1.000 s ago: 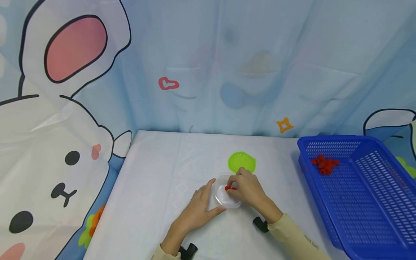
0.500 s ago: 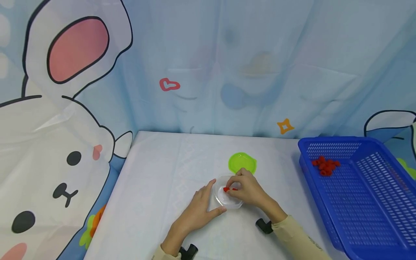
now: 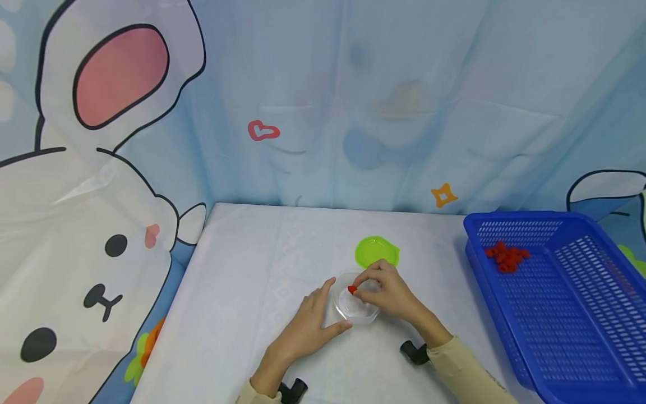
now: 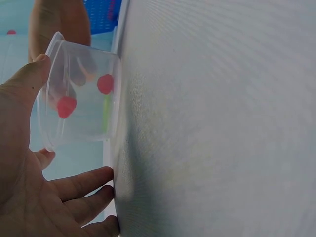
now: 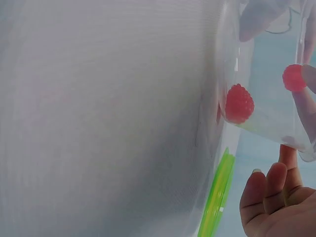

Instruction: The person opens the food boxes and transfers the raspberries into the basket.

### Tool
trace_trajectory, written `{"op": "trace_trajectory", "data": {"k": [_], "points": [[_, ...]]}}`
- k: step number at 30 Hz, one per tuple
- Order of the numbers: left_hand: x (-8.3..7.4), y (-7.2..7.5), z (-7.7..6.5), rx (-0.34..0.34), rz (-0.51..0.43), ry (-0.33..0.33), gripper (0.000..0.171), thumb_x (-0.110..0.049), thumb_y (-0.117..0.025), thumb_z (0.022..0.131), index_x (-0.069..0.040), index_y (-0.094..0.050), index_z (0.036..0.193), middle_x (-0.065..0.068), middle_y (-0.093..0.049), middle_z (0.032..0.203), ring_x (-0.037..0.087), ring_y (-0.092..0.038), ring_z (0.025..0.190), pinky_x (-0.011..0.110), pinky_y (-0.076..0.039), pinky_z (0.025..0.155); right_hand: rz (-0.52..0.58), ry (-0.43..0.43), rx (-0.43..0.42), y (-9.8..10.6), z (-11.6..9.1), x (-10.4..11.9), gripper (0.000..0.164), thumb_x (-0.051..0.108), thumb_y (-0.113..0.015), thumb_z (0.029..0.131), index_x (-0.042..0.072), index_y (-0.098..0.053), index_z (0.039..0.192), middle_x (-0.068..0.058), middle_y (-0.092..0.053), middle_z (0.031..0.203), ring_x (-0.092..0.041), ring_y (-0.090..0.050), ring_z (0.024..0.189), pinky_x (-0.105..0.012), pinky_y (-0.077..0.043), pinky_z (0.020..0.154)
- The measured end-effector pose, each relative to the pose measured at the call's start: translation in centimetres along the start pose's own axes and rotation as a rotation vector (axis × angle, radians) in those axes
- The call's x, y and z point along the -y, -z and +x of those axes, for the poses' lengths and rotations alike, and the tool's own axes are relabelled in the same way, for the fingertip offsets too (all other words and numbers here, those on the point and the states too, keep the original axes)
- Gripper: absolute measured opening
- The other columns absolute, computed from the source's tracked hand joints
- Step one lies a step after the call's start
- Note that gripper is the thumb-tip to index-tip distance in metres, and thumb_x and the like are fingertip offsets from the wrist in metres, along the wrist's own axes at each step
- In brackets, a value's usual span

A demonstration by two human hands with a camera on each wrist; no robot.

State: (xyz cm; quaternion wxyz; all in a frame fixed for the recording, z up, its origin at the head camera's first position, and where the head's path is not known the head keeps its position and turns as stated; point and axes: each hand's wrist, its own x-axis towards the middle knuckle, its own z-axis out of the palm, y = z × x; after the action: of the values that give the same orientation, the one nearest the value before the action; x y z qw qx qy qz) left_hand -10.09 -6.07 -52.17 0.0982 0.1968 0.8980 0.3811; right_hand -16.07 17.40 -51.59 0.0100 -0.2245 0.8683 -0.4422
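A clear plastic container (image 3: 348,310) stands on the white-covered table. My left hand (image 3: 309,322) holds it, thumb and index finger spread to opposite sides of its rim. At the container's mouth my right hand (image 3: 387,292) pinches a red raspberry (image 5: 293,78) between thumb and fingertip. Another raspberry (image 5: 240,103) lies low inside the container; in the head view the right hand hides it. Just beyond the container lies a bright green lid (image 3: 375,251), flat on the table.
To the right stands a blue slatted basket (image 3: 570,336), with a pile of red raspberries (image 3: 507,258) in its far left corner. A blue cartoon curtain (image 3: 323,101) hangs behind the table.
My right hand has lifted slightly and shifted a little right, with the pinched raspberry rising. Two red spots showed by its fingers before; the head view shows one now. The left hand stays put.
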Motion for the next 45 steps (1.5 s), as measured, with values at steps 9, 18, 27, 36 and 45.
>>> {"op": "trace_trajectory", "data": {"k": [9, 18, 27, 36, 45], "points": [[0.2, -0.1, 0.2, -0.007, 0.005, -0.001, 0.094, -0.061, -0.062, 0.091, -0.023, -0.013, 0.161, 0.016, -0.036, 0.154, 0.033, -0.037, 0.139, 0.052, -0.036, 0.110, 0.025, 0.001, -0.038, 1.1, -0.2, 0.0, 0.016, 0.009, -0.082, 0.081, 0.020, -0.078, 0.092, -0.005, -0.057, 0.097, -0.029, -0.049, 0.092, -0.038, -0.042, 0.073], [0.3, -0.2, 0.2, -0.010, -0.005, -0.001, 0.094, -0.063, -0.062, 0.090, -0.023, -0.014, 0.160, 0.016, -0.038, 0.153, 0.033, -0.038, 0.138, 0.052, -0.037, 0.110, 0.088, -0.016, -0.065, 2.5, -0.6, 0.6, 0.015, 0.017, -0.080, 0.087, 0.019, -0.076, 0.101, 0.000, -0.061, 0.095, -0.021, -0.051, 0.084, -0.029, -0.044, 0.072], [0.2, -0.3, 0.1, -0.011, -0.010, 0.010, 0.094, -0.061, -0.064, 0.090, -0.024, -0.014, 0.161, 0.016, -0.037, 0.154, 0.033, -0.038, 0.138, 0.052, -0.036, 0.110, 0.117, -0.009, -0.112, 4.4, -1.0, 2.0, 0.016, 0.013, -0.080, 0.087, 0.018, -0.075, 0.101, 0.000, -0.057, 0.089, -0.021, -0.049, 0.077, -0.028, -0.042, 0.065], [0.1, -0.4, 0.2, -0.017, -0.015, 0.009, 0.094, -0.060, -0.065, 0.090, -0.022, -0.016, 0.160, 0.015, -0.039, 0.152, 0.033, -0.039, 0.137, 0.051, -0.036, 0.110, 0.109, -0.010, -0.140, 7.3, -1.9, 4.5, 0.016, 0.012, -0.077, 0.089, 0.018, -0.075, 0.104, -0.001, -0.058, 0.090, -0.019, -0.051, 0.080, -0.027, -0.044, 0.066], [0.1, -0.4, 0.1, -0.028, -0.018, -0.004, 0.094, -0.061, -0.065, 0.090, -0.021, -0.017, 0.160, 0.015, -0.039, 0.152, 0.032, -0.038, 0.137, 0.050, -0.035, 0.111, 0.014, -0.022, -0.186, 10.7, -3.1, 6.9, 0.016, 0.012, -0.076, 0.091, 0.019, -0.074, 0.106, 0.001, -0.060, 0.095, -0.017, -0.050, 0.086, -0.027, -0.043, 0.070]]}}
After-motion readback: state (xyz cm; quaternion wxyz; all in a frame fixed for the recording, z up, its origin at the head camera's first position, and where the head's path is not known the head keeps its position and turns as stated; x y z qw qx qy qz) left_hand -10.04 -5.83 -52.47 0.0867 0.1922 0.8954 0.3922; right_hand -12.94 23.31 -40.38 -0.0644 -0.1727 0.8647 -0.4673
